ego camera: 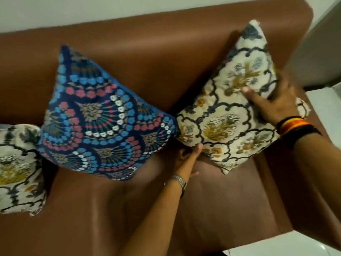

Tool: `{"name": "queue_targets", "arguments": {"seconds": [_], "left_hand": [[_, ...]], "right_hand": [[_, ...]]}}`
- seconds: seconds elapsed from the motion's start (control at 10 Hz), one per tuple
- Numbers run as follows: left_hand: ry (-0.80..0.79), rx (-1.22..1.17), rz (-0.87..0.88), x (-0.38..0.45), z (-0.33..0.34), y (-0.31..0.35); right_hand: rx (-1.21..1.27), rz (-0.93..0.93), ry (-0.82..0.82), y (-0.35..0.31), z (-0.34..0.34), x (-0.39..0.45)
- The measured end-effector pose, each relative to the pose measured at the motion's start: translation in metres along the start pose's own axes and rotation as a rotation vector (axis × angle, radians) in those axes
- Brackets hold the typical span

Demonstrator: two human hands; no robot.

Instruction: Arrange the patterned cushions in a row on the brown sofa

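Note:
Three patterned cushions stand against the back of the brown sofa [156, 52]. A cream floral cushion [227, 115] leans at the right end, tilted on one corner. My right hand [273, 102] grips its right edge, thumb across the front. My left hand [188, 157] holds its lower left corner from underneath. A dark blue cushion [103, 117] with blue, pink and white flower arcs stands in the middle, its right corner touching the cream one. A second cream floral cushion [18, 169] sits at the left edge, partly cut off.
The sofa's right armrest [302, 172] runs under my right forearm. A white wall [92, 10] rises behind the backrest. Pale floor tiles [276, 244] show at the lower right, and a grey surface [317, 52] stands beyond the sofa's right end.

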State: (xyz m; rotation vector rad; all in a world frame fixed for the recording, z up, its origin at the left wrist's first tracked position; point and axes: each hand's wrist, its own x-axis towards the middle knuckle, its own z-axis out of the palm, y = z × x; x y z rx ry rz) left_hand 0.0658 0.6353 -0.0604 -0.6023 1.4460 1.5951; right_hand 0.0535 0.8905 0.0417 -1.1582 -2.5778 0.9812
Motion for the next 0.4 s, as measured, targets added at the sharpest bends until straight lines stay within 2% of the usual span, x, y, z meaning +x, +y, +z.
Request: {"name": "queue_targets", "arguments": {"seconds": [0.1, 0.2, 0.3, 0.4], "left_hand": [[0.024, -0.053, 0.088, 0.017, 0.052, 0.007], [0.128, -0.192, 0.129, 0.013, 0.094, 0.007], [0.256, -0.225, 0.105, 0.015, 0.107, -0.003], [0.302, -0.053, 0.082, -0.004, 0.101, -0.006]], "right_hand": [[-0.023, -0.004, -0.025, 0.020, -0.001, 0.017], [-0.020, -0.048, -0.064, 0.030, -0.004, 0.022], [0.004, -0.085, -0.095, 0.040, -0.008, 0.029], [0.085, -0.137, -0.150, 0.047, -0.012, 0.022]]}}
